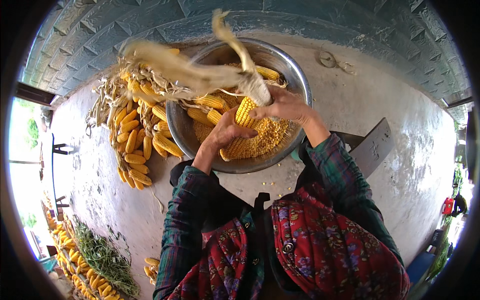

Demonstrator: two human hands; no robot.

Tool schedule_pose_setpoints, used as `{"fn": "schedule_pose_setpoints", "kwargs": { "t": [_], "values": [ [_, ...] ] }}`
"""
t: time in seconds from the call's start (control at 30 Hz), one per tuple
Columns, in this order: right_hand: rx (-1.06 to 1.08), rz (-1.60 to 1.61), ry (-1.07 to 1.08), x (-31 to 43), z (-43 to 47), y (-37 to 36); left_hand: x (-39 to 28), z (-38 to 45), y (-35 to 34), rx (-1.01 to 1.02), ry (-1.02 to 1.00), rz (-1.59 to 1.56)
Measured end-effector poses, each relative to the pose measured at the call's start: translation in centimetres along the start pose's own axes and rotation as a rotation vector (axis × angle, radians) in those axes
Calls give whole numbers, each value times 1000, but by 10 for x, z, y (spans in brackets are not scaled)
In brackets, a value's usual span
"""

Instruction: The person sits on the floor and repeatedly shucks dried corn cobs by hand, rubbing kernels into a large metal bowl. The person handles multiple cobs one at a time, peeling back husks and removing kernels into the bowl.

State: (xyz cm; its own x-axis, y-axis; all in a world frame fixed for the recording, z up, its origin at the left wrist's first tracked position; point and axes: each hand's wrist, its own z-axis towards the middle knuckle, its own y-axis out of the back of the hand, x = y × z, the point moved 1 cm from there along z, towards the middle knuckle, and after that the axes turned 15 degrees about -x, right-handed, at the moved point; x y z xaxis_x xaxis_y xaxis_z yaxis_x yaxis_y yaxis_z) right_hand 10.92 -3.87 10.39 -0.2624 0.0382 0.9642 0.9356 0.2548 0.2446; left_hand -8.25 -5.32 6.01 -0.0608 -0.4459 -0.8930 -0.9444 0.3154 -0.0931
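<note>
My left hand (229, 129) grips a yellow ear of corn (245, 113) above a large metal basin (306, 80). My right hand (288, 105) holds a pale, apparently stripped corn cob (256, 89) against that ear's upper end. Long dry husks (176, 71) trail from the pale cob to the upper left, blurred by motion. Loose corn kernels (275, 137) lie heaped in the basin below my hands. Several whole ears (210, 101) rest at the basin's left side, and another ear (232, 150) lies under my left hand.
Left of the basin, a pile of ears with husks (137, 131) lies on the concrete floor (408, 146). A flat board (373, 146) stands at the right, near my elbow. Green cut plants (103, 255) and more ears (77, 262) lie at lower left. A blue-green embossed panel (262, 18) runs behind the basin.
</note>
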Motion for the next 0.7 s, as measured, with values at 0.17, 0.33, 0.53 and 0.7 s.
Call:
{"fn": "schedule_pose_setpoints", "kwargs": {
  "t": [0.17,0.33,0.53,0.7],
  "values": [
    [-270,-293,319,-43,37,-5,5,51,5,-139,-431,462],
    [-395,-286,83,-81,76,8,22,77,2,-193,-373,678],
    [-192,100,-97,-73,93,26,28,89,-4,-290,-416,608],
    [-237,-223,203,-67,85,-5,25,84,2,-412,-465,899]
  ]
}}
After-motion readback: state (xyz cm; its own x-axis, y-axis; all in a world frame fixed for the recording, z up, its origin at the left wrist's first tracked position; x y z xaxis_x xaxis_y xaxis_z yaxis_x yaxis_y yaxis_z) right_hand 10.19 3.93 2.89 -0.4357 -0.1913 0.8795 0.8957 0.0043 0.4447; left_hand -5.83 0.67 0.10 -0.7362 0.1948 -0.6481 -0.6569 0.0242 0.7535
